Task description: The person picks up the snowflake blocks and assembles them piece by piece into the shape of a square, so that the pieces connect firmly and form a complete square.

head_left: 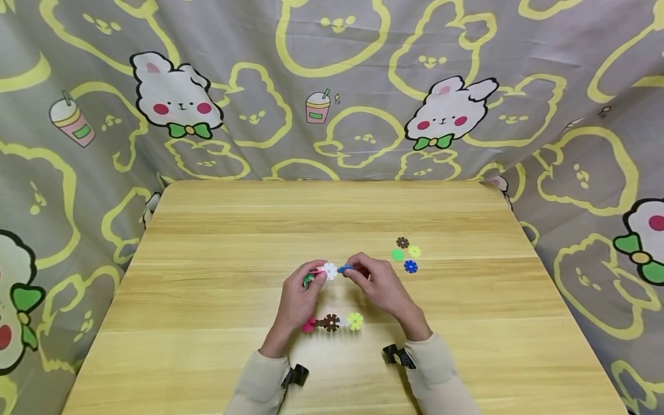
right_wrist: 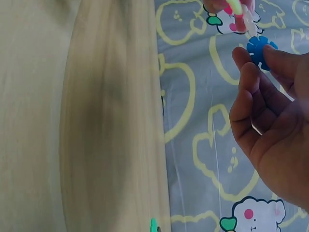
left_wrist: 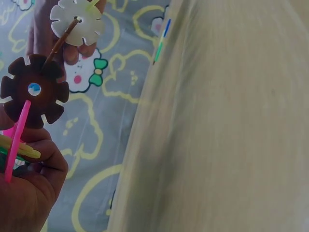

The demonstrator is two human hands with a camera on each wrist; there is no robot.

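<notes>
Notched plastic snowflake discs are joined edge to edge in a chain. My left hand (head_left: 303, 288) grips its left part, where pink, green and yellow discs show between the fingers. A white disc (head_left: 330, 271) sits between my hands. Thumb and fingers of my right hand (head_left: 381, 285) pinch a blue disc (right_wrist: 259, 52) at the white one's right edge; whether they are fully joined I cannot tell. Nearer the body runs a row with a brown disc (left_wrist: 35, 91), a white disc (left_wrist: 77, 21) and a yellow disc (head_left: 355, 321). It seems raised off the table; its link is partly hidden.
Several loose discs lie right of my right hand: a brown disc (head_left: 402, 242), a yellow disc (head_left: 414, 252), a green disc (head_left: 397, 255) and a blue disc (head_left: 411, 266). The wooden table (head_left: 207, 248) meets a patterned curtain (head_left: 249, 161) behind.
</notes>
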